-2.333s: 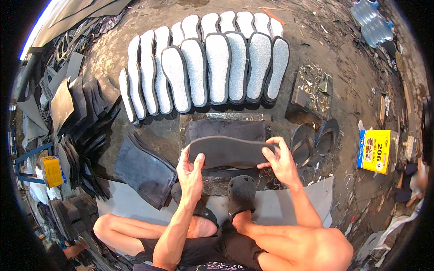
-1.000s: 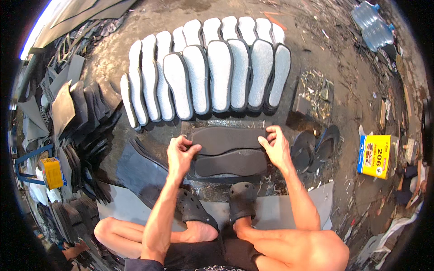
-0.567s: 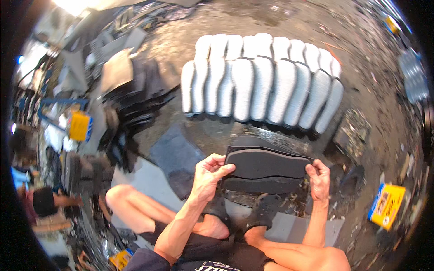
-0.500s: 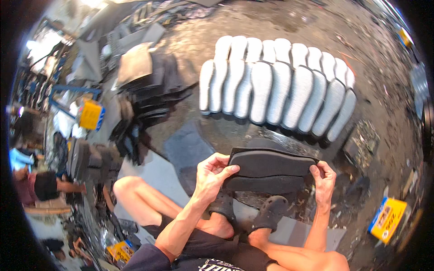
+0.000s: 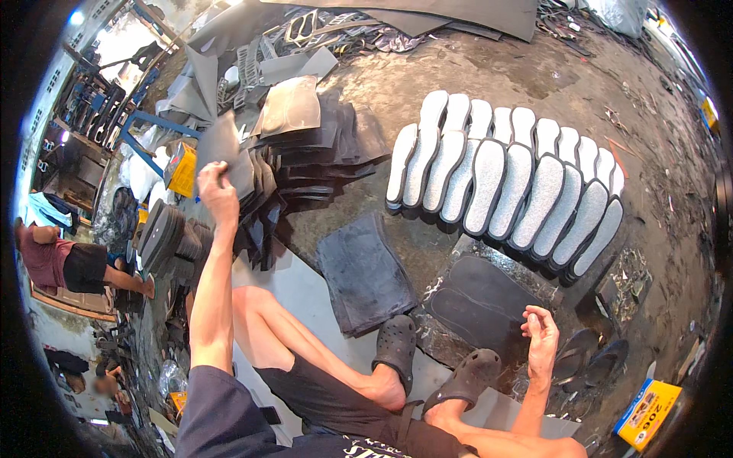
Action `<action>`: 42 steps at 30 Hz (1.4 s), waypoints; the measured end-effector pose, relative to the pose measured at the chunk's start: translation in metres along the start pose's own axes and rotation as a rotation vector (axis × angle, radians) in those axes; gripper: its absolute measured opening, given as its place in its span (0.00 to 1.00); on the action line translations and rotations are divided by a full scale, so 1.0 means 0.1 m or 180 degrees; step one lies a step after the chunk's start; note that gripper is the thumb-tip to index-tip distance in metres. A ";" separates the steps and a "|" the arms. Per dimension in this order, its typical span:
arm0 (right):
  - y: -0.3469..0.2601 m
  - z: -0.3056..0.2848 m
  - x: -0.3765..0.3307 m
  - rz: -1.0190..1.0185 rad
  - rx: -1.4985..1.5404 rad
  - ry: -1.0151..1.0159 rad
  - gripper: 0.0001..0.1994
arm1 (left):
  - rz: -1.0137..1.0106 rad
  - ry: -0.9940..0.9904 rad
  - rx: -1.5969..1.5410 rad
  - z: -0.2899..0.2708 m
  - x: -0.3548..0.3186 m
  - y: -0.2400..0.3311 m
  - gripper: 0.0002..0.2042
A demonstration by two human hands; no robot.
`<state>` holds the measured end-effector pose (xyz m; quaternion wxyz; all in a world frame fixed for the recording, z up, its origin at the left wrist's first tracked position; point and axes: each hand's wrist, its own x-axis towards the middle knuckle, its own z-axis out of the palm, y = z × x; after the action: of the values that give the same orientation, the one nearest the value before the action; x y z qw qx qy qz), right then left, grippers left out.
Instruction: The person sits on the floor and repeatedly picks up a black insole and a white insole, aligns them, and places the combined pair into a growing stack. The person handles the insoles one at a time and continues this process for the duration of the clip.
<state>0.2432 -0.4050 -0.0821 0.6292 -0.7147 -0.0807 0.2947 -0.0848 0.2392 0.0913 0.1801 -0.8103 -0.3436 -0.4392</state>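
The left hand (image 5: 218,195) has swung out leftward, pinching a dark sheet (image 5: 219,143) by its near edge; well apart, the right hand (image 5: 541,336) is empty, fingers loosely bent, beside a dark panel (image 5: 482,299). Held one-handed, the sheet could droop or snag on the neighbouring dark stack (image 5: 263,183). Beyond, white-topped soles (image 5: 486,187) lie in rows.

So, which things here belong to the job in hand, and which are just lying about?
Probably the job:
dark sheet in the left hand
outlined sheet
sheet stack
white-topped soles

Apparently just lying about:
flip-flops
blue frame
orange strip
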 end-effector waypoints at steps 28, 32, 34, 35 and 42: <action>0.13 0.06 -0.15 0.0361 -0.0027 -0.0150 0.14 | -0.2306 -0.3183 -0.1054 0.89 -1.93 1.18 0.17; 0.10 0.13 -0.18 0.0392 0.0017 -0.0181 0.13 | -0.1083 -0.3038 -0.0828 0.78 -2.02 1.45 0.07; 0.12 0.13 -0.18 0.0398 0.0034 -0.0143 0.13 | -0.0308 -0.3277 -0.0998 0.48 -2.28 2.09 0.02; 0.13 0.17 -0.18 0.0404 0.0015 -0.0189 0.13 | 0.0426 -0.3149 -0.0679 0.11 -2.56 2.41 0.04; 0.20 0.35 -0.19 0.0359 -0.0012 -0.0431 0.15 | -0.0730 -0.4401 -0.3969 -2.32 -1.61 4.01 0.07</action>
<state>0.2043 -0.3888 -0.0958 0.6034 -0.6977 -0.0832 0.3772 0.0043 -0.2427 0.0878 -0.5753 -0.8030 -0.1548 0.0200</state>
